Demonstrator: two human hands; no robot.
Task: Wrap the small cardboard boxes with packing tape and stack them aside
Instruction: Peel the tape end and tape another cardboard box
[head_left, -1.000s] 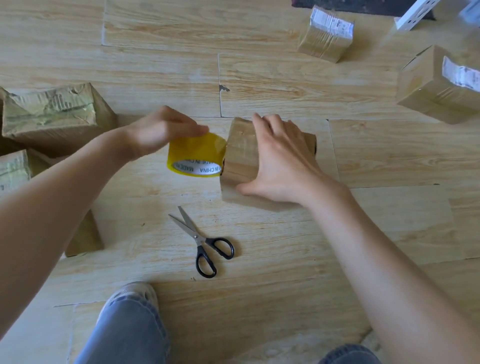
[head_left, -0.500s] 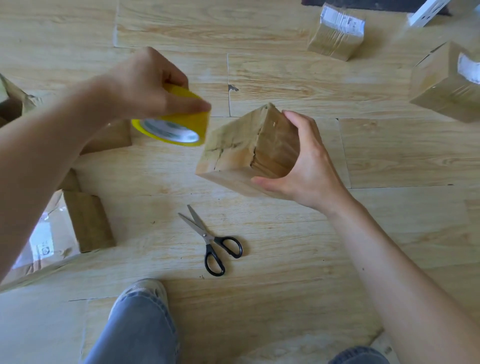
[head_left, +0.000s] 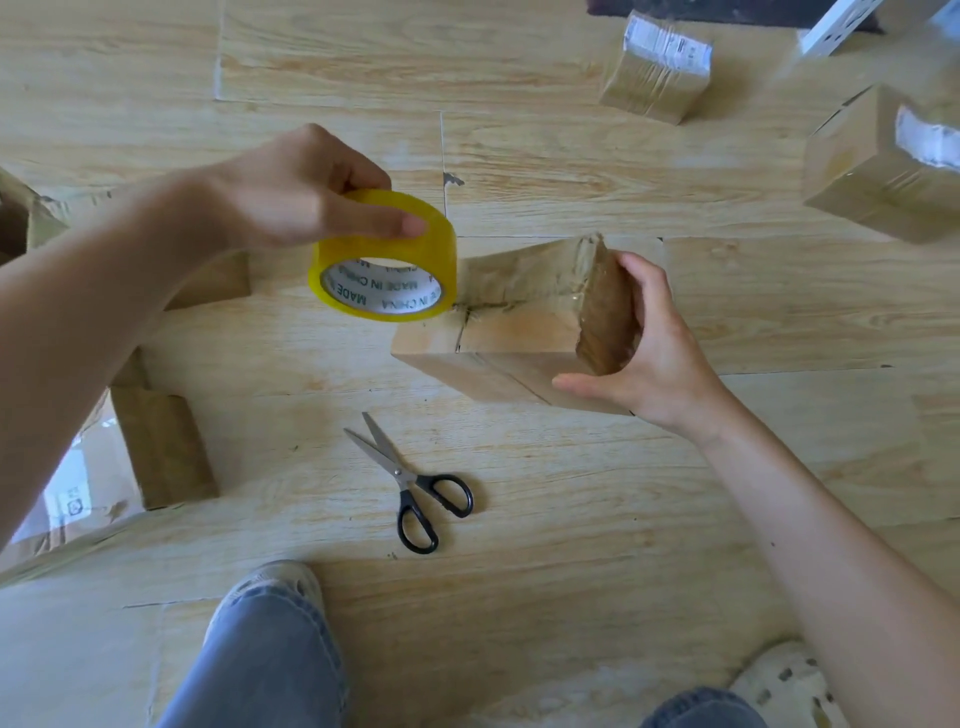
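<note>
Box (head_left: 519, 335), long axis left-right

We log bright, even daylight on the pale floor (head_left: 571, 571); the upper left of the frame washes out. Shadows are soft and short: a faint one hugs the scissors (head_left: 410, 483), and the cardboard box (head_left: 519, 322) is shaded underneath, with sheen on its taped top. Print on the tape roll (head_left: 439, 244) reads sharp. The left hand (head_left: 291, 192) looks slightly soft. The taped box (head_left: 883, 166) at the right edge is blurred, and plank seams bow toward the edges.
</note>
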